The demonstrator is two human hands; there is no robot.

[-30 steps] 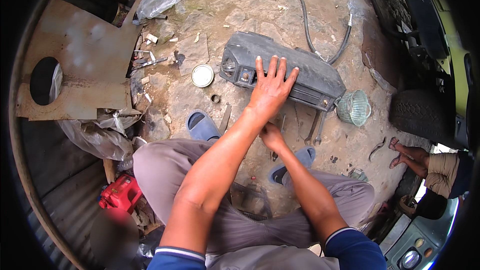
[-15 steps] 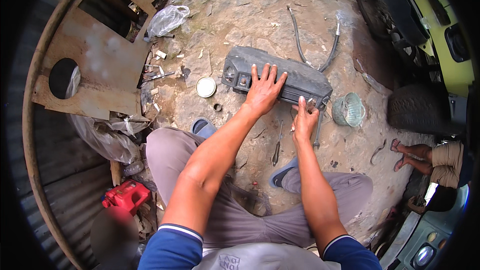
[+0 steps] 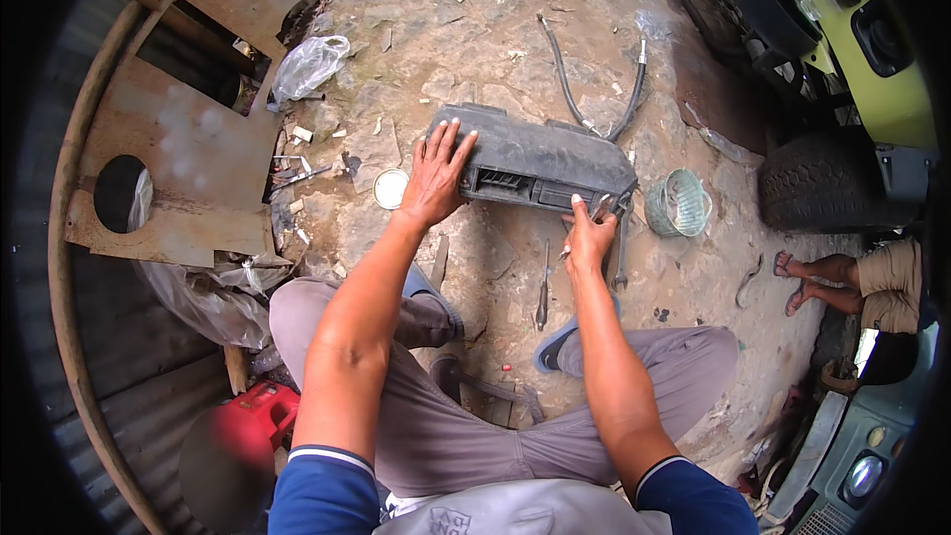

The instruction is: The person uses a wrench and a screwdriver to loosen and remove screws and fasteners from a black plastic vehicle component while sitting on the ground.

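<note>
A dusty black plastic vent housing (image 3: 555, 151) with louvred openings along its near side lies on the ground before me. My left hand (image 3: 433, 181) rests on its left end, fingers stretched out over the top. At the near right corner, my right hand (image 3: 590, 238) is closed on a slim metal tool (image 3: 602, 202), whose exact kind is mostly hidden by the fingers. Beside that hand a long spanner (image 3: 623, 253) leans near the housing's right end. A screwdriver (image 3: 543, 289) lies on the ground between my hands.
Two black hoses (image 3: 635, 91) with metal ends lie behind the housing. A green plastic basket (image 3: 680, 204) stands to its right, a round pale tin (image 3: 390, 188) to its left. A rusty cut panel (image 3: 178, 139) leans at left. Vehicles and another person's legs (image 3: 832, 282) are at right.
My left hand has slid from the housing's middle to its left end, uncovering the louvres. The housing has turned slightly. My right hand stays at the right corner with the tool.
</note>
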